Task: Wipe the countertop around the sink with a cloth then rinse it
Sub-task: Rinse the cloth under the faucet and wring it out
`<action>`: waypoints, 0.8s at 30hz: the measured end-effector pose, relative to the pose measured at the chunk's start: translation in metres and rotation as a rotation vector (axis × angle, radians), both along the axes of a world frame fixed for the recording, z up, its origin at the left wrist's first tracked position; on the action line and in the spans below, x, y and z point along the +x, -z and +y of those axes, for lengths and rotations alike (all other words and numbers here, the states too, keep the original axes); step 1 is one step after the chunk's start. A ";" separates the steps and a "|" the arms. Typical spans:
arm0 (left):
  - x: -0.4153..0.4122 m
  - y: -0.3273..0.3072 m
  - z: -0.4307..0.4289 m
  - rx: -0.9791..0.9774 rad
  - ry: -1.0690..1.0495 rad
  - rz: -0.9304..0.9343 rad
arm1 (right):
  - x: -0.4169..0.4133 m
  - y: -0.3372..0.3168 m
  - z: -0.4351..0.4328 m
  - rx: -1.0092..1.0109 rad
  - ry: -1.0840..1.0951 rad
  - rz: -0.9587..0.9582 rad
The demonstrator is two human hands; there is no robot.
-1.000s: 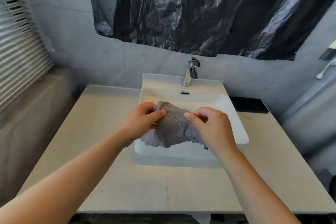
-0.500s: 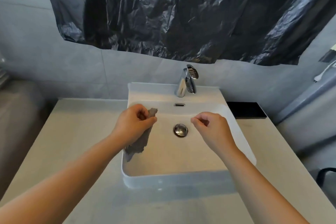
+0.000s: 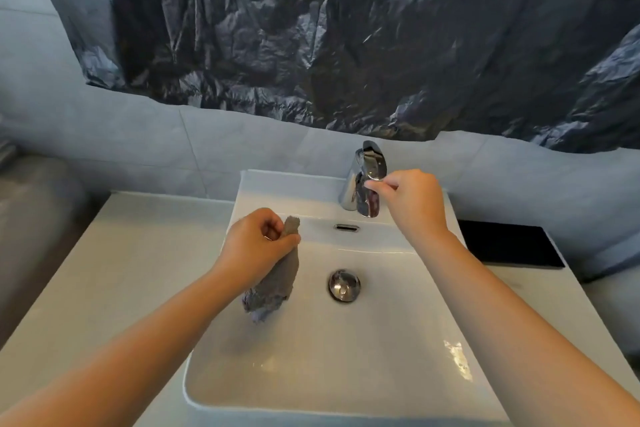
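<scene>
Grey cloth (image 3: 273, 288) hangs bunched from the left hand (image 3: 258, 246), over the left part of the sink (image 3: 363, 357). The fingers and thumb are curled tight round its upper part, so one corner pokes up above the fist and the middle is hidden inside it. The lower end dangles near the basin floor; whether it touches cannot be told.

The right hand (image 3: 412, 199) is up at the chrome faucet (image 3: 363, 191), with fingers curled and thumb and forefinger pinching the tip of the lever (image 3: 372, 159). The hand covers the right side of the faucet, and the spout mouth is hard to make out among the reflections.

Both forearms run out of the bottom of the picture. The right one crosses the sink's right rim and hides its near right corner, and the left one hides part of the near left rim.

Between the hands, in the basin, sit a round metal drain (image 3: 344, 285) and, on the back wall, a narrow overflow slot (image 3: 347, 227). Pale countertop (image 3: 121, 270) lies on both sides of the sink. On its right, by the wall, is a flat black object (image 3: 505, 246); what it is cannot be told. Crumpled black plastic sheeting (image 3: 311, 28) covers the wall above, cut off at the top and right edges. The left edge shows only a blurred grey surface.
</scene>
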State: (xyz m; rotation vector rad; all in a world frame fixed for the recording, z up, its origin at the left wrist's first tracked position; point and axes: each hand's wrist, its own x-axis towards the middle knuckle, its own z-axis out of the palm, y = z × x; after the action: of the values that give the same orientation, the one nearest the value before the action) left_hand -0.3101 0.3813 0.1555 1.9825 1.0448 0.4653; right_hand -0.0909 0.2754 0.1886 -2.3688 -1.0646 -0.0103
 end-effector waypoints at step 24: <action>0.098 0.035 -0.025 -0.577 -0.066 -0.096 | -0.017 0.119 -0.082 0.091 -0.078 0.833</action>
State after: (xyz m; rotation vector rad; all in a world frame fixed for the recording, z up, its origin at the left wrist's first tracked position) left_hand -0.2124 0.3565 0.1209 1.4058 1.0438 0.2512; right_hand -0.1075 0.1938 0.0694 -1.9251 -0.7057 0.8539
